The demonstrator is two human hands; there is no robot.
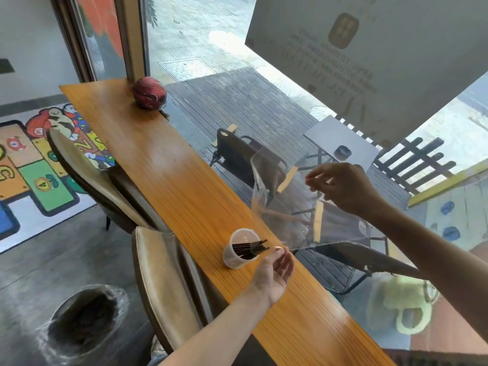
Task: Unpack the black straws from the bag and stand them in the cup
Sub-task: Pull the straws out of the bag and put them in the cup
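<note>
Head view: straws (250, 247) already stood in the cup (239, 248) on the counter (184, 186).
The right hand (343, 188) pinched the clear, limp, weightless-looking bag (287, 207) by an upper edge; the left hand (274, 273), loosely curled, touched its lower corner. The thin, light straws would probably tip the cup easily.

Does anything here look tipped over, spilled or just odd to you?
Nothing is spilled. The thin black straws lean in the translucent plastic cup on the long wooden counter. The clear plastic bag, pinched by the right hand and left hand, looks empty. A dark red ball-like ornament sits at the counter's far end.
</note>
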